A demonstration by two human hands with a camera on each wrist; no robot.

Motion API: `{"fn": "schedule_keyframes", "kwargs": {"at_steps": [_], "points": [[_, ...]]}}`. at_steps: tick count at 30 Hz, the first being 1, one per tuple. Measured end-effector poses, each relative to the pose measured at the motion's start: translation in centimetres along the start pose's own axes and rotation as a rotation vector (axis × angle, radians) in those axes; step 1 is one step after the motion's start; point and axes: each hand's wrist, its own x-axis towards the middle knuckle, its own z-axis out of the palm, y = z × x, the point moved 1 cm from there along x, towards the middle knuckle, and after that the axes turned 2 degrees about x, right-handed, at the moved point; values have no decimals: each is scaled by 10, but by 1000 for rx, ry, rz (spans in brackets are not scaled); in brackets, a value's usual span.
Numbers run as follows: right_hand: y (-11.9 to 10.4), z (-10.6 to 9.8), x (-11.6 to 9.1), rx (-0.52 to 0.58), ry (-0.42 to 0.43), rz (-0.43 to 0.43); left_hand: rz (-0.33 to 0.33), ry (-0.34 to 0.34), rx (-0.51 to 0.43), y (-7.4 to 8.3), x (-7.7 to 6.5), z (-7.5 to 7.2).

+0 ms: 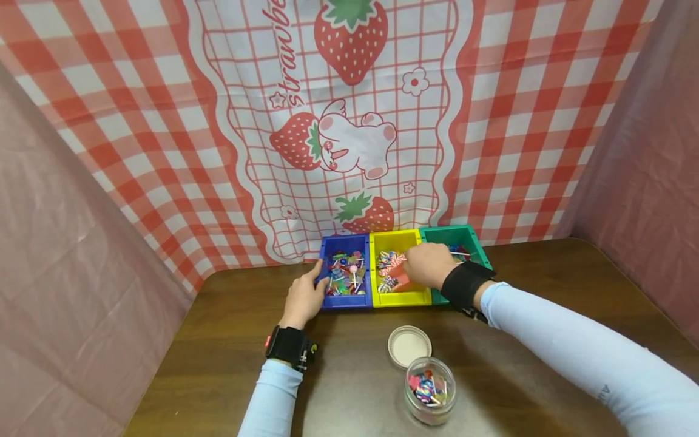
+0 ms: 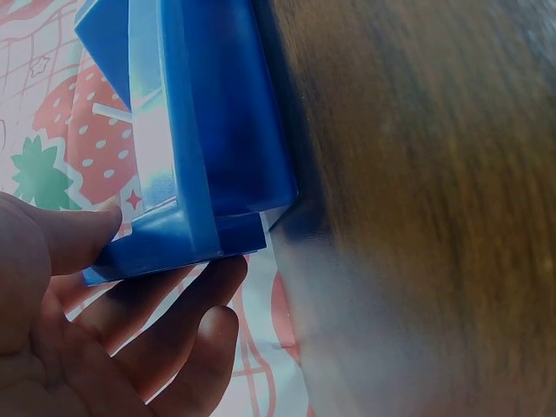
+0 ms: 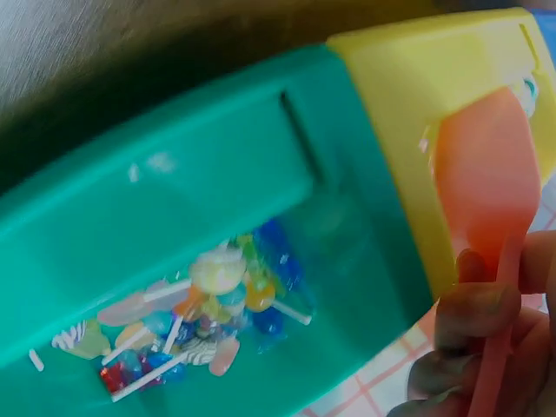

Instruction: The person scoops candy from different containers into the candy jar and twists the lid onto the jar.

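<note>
The desk (image 1: 218,352) has a brown wood-grain surface. Directly on it, side by side: blue bin (image 1: 347,300), yellow bin (image 1: 402,298), green bin (image 1: 448,230). Nearer the camera: a round lid (image 1: 409,347) and, just beside it, an upright, open clear jar (image 1: 430,416).

And we count one yellow bin (image 1: 401,298), one blue bin (image 1: 346,301) left of it, one green bin (image 1: 448,234) right of it: that's three! One pink scoop (image 3: 488,169) in the yellow bin, one lid (image 1: 409,348) and one jar (image 1: 429,417) on its near side, one left hand (image 1: 303,297), one right hand (image 1: 429,264), candies (image 3: 217,274) too many to count!
</note>
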Motion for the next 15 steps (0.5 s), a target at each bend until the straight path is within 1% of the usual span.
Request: {"fn": "schedule_keyframes", "kwargs": {"at_steps": [3, 6, 10, 15], "points": [[-5, 5, 1, -27, 10, -23, -1, 3, 3, -1, 0, 0], [-7, 10, 2, -44, 5, -11, 1, 0, 4, -1, 0, 0], [-5, 12, 2, -12, 4, 28, -1, -4, 2, -1, 0, 1], [-3, 12, 3, 27, 18, 43, 4, 2, 7, -2, 1, 0]]}}
